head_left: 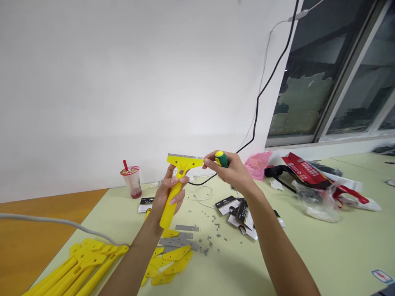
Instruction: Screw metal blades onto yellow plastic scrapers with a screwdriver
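My left hand is wrapped round the handle of a yellow scraper, held up above the table with its head at the top. A thin grey blade edge runs along that head, and two dark holes or screws show in its face. At the scraper's right end, the fingertips of my right hand touch or nearly touch the corner. Tucked in that same hand is a screwdriver with a green and yellow handle; its shaft is hidden. Below lie loose grey blades, yellow cover plates and small screws.
Several yellow scraper handles are piled at the front left. Black and white cards lie beyond the screws. A drink cup stands near the wall. Bags and red packaging sit at the right. A grey cable crosses the left edge.
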Demonstrator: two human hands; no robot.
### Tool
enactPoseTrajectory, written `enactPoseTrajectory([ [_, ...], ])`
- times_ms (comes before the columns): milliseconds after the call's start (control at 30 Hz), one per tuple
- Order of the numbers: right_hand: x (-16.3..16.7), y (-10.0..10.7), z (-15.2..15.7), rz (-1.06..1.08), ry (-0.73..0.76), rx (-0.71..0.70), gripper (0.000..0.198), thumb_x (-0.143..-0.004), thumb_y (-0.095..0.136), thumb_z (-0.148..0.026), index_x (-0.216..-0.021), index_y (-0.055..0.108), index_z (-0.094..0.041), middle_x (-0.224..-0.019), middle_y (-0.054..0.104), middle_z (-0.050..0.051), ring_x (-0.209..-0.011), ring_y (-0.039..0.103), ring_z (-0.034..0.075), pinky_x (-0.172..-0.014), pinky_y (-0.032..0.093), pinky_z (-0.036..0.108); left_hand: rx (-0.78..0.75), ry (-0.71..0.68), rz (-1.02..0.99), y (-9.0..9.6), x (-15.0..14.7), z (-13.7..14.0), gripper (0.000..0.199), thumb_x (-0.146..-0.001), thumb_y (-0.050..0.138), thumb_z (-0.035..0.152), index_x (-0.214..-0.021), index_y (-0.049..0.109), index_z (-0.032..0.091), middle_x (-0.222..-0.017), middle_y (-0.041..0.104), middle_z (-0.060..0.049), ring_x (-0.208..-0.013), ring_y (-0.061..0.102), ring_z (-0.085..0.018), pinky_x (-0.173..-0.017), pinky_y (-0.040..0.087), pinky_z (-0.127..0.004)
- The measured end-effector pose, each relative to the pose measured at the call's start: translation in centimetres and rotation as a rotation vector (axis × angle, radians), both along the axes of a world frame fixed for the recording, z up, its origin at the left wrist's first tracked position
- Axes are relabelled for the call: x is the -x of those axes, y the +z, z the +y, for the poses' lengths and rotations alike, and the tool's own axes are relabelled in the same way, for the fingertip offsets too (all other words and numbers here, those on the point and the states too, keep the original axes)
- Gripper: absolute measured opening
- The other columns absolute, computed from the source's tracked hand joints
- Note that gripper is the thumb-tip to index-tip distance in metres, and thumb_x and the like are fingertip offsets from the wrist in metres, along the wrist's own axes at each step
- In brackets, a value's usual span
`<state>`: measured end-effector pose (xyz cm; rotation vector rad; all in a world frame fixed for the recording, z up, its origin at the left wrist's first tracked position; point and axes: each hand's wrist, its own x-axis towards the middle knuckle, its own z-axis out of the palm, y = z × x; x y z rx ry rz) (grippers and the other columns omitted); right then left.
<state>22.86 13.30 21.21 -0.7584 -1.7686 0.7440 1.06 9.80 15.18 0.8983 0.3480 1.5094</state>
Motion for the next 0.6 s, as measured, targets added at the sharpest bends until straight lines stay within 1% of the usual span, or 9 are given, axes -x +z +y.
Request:
enactPoseTrajectory([
  [67, 0.0, 0.0, -0.2, -0.016, 0.033, 0.015, 0.047, -0.091, 0.081, -0.067, -0.094, 0.082, -0.02, -0.077, 0.071, 0.005, -0.062, 0.045, 0.013, -0.052, 0.031, 0.028, 0.005, 0.006, 0.01, -0.2, 0.2, 0.0, 0.067, -0.07, 0.084, 0.025, -0.135, 0.075, 0.037, -0.139, 0.063, -0.011, -0.082, 0.056, -0.011, -0.035, 0.019, -0.006],
  [167, 0.0, 0.0, -0.4, -0.026, 0.054, 0.008, 0.048, -0.09, 0.082, -0.068, -0.093, 0.081, -0.02, -0.074, 0.068, 0.004, -0.06, 0.044, 0.013, -0.05, 0.031, 0.028, 0.004, 0.012, 0.02, -0.6, 0.4, 0.2, 0.073, -0.067, 0.084, 0.025, -0.138, 0.074, 0.04, -0.141, 0.062, -0.01, -0.081, 0.056, -0.011, -0.034, 0.016, -0.007],
  [233, 0.1, 0.0, -0.4, -0.029, 0.056, -0.002, 0.048, -0.09, 0.081, -0.068, -0.093, 0.081, -0.02, -0.074, 0.069, 0.004, -0.059, 0.044, 0.012, -0.05, 0.032, 0.027, -0.01, -0.004, 0.013, -0.8, 0.6, 0.4, 0.075, -0.068, 0.084, 0.025, -0.14, 0.073, 0.04, -0.143, 0.062, -0.01, -0.079, 0.055, -0.011, -0.034, 0.016, -0.007],
  [300, 0.1, -0.1, -0.4, -0.04, 0.059, -0.005, 0.047, -0.092, 0.081, -0.067, -0.093, 0.081, -0.02, -0.078, 0.072, 0.005, -0.059, 0.045, 0.012, -0.051, 0.032, 0.028, -0.021, -0.027, -0.007, -0.8, 0.7, 0.5, 0.074, -0.069, 0.084, 0.023, -0.14, 0.073, 0.04, -0.139, 0.063, -0.01, -0.078, 0.055, -0.01, -0.033, 0.017, -0.007],
  [367, 0.0, -0.2, -0.2, -0.054, 0.046, -0.021, 0.047, -0.093, 0.08, -0.067, -0.095, 0.081, -0.02, -0.081, 0.073, 0.005, -0.061, 0.046, 0.012, -0.052, 0.033, 0.028, -0.014, -0.045, -0.036, -0.7, 0.8, 0.5, 0.07, -0.071, 0.083, 0.019, -0.138, 0.072, 0.038, -0.136, 0.064, -0.01, -0.079, 0.057, -0.01, -0.034, 0.02, -0.006],
  [433, -0.3, -0.3, 0.1, -0.063, 0.004, -0.058, 0.048, -0.094, 0.078, -0.069, -0.098, 0.079, -0.02, -0.082, 0.07, 0.004, -0.062, 0.048, 0.012, -0.053, 0.036, 0.028, 0.021, -0.045, -0.063, -0.6, 0.7, 0.3, 0.068, -0.075, 0.081, 0.015, -0.138, 0.071, 0.035, -0.137, 0.064, -0.01, -0.084, 0.061, -0.01, -0.037, 0.025, -0.005],
  [500, -0.6, -0.5, 0.5, -0.077, -0.03, -0.081, 0.049, -0.094, 0.078, -0.071, -0.102, 0.075, -0.022, -0.081, 0.064, 0.001, -0.063, 0.048, 0.013, -0.055, 0.038, 0.028, 0.094, -0.032, -0.092, -1.0, 0.7, 0.0, 0.067, -0.079, 0.078, 0.009, -0.14, 0.068, 0.033, -0.142, 0.062, -0.011, -0.088, 0.066, -0.009, -0.041, 0.031, -0.005],
  [533, -0.8, -0.6, 0.7, -0.094, -0.017, -0.061, 0.049, -0.094, 0.077, -0.071, -0.104, 0.07, -0.024, -0.08, 0.062, -0.001, -0.062, 0.049, 0.013, -0.056, 0.04, 0.029, 0.14, -0.028, -0.112, -1.4, 0.8, -0.2, 0.066, -0.08, 0.076, 0.006, -0.141, 0.066, 0.031, -0.144, 0.062, -0.012, -0.089, 0.068, -0.009, -0.043, 0.033, -0.005],
  [600, -1.2, -0.9, 1.0, -0.156, 0.055, 0.036, 0.046, -0.097, 0.074, -0.069, -0.104, 0.057, -0.027, -0.077, 0.057, -0.005, -0.061, 0.05, 0.013, -0.058, 0.042, 0.029, 0.238, -0.018, -0.142, -2.9, 1.2, -0.9, 0.063, -0.083, 0.073, 0.001, -0.14, 0.064, 0.028, -0.143, 0.062, -0.012, -0.09, 0.07, -0.008, -0.045, 0.037, -0.005],
])
